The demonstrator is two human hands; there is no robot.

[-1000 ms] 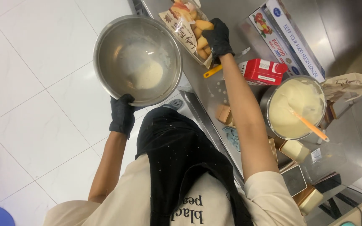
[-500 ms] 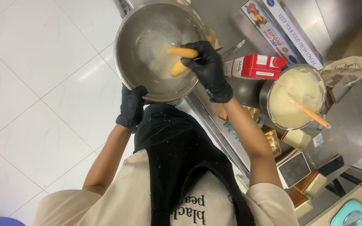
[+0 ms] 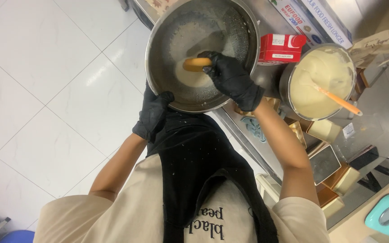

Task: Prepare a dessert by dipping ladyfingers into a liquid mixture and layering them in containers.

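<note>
Commercial bakery kitchen: stainless steel bench (image 3: 271, 148), white tiled floor (image 3: 46, 90), steel mixing bowl (image 3: 158, 40), batter pot (image 3: 323, 81), gold baking tins (image 3: 325, 130).

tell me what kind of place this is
Probably a bakery or commercial kitchen: a stainless steel counter, a pot of pale batter with an orange spatula, small gold baking tins, and a gloved person holding a steel mixing bowl.
</note>
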